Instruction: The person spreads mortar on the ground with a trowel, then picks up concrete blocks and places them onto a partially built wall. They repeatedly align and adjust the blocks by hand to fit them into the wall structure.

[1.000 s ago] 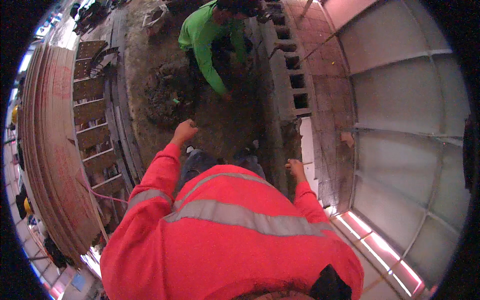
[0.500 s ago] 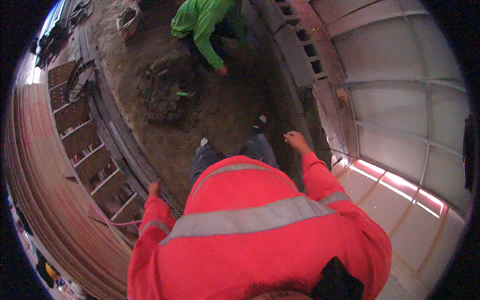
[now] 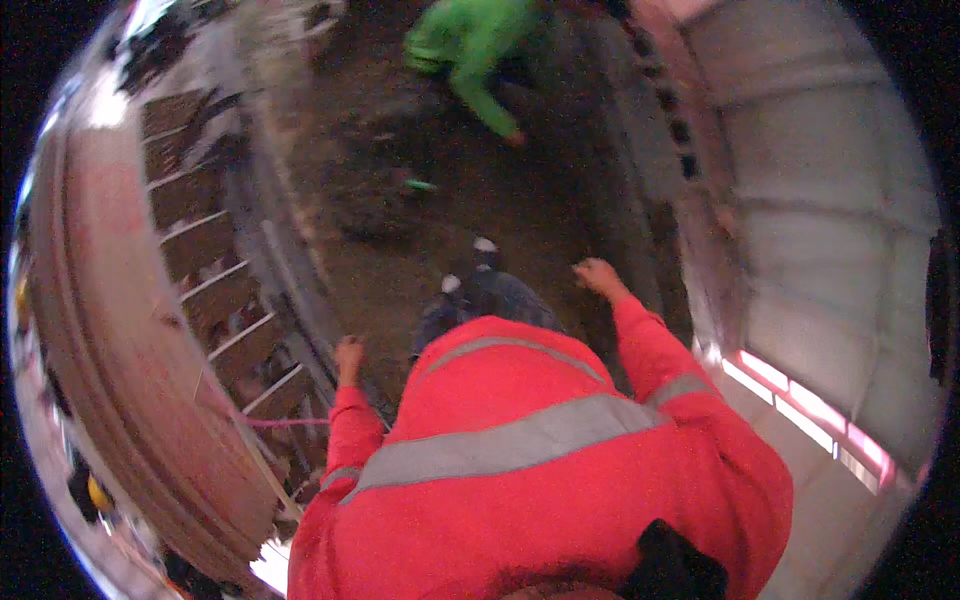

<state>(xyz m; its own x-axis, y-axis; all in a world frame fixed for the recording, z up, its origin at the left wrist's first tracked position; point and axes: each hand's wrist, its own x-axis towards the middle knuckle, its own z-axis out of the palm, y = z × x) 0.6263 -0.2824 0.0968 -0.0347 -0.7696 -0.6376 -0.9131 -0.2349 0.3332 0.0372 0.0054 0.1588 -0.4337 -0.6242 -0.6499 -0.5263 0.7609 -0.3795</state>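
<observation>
My right hand (image 3: 600, 278) hangs in front of me above the dirt floor, its fingers curled in and nothing visible in them. Off to the left, beside a run of grey boards, is my left hand (image 3: 349, 357); it is small and blurred, and its fingers cannot be made out. Neither hand touches anything that I can see. My shoes (image 3: 485, 246) stand on the bare dirt (image 3: 545, 225) between them. Farther ahead, a small green object (image 3: 420, 186) lies on the ground, too blurred to name.
A co-worker in a green top (image 3: 485, 55) bends low ahead, one hand (image 3: 515, 138) near the ground. Hollow blocks (image 3: 668, 100) and pale panels (image 3: 820, 150) line the right. Stacked sheets (image 3: 110, 330), a compartmented frame (image 3: 230, 275) and a pink cord (image 3: 285, 422) lie left.
The view has swung, so the surroundings sit farther right. My feet have shifted in a step, and my left hand has come forward. The co-worker still bends with an arm reaching down.
</observation>
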